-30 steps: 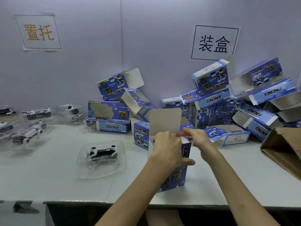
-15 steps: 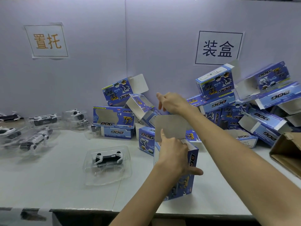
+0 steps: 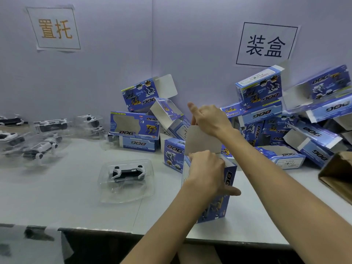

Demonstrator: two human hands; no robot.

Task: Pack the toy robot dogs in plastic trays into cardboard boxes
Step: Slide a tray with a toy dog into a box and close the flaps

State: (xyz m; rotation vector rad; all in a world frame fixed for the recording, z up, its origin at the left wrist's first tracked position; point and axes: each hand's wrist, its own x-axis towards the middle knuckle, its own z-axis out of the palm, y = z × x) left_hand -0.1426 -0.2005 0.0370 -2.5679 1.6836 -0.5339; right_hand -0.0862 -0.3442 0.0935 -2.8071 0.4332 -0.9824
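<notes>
Near the front edge of the white table (image 3: 66,197), I have the tall blue printed cardboard box (image 3: 229,178) standing upright on its end, mouth up and nothing loaded that I can see. My left hand (image 3: 206,172) grips its upper part, fingers wrapped round the near wall. A second ago my right hand (image 3: 211,120) was down at the mouth beside the left; it has since risen to the top edge of the box's plain grey top flap (image 3: 202,143), where its curled fingers seem to pinch the edge, forefinger lifted. I judge the flap is being pulled back to clear the opening. Left of the box, well apart, lies the clear plastic tray (image 3: 123,196) holding a black-and-white toy robot dog (image 3: 127,172), untouched. Behind the box sprawls a heap of matching blue boxes (image 3: 266,111).
</notes>
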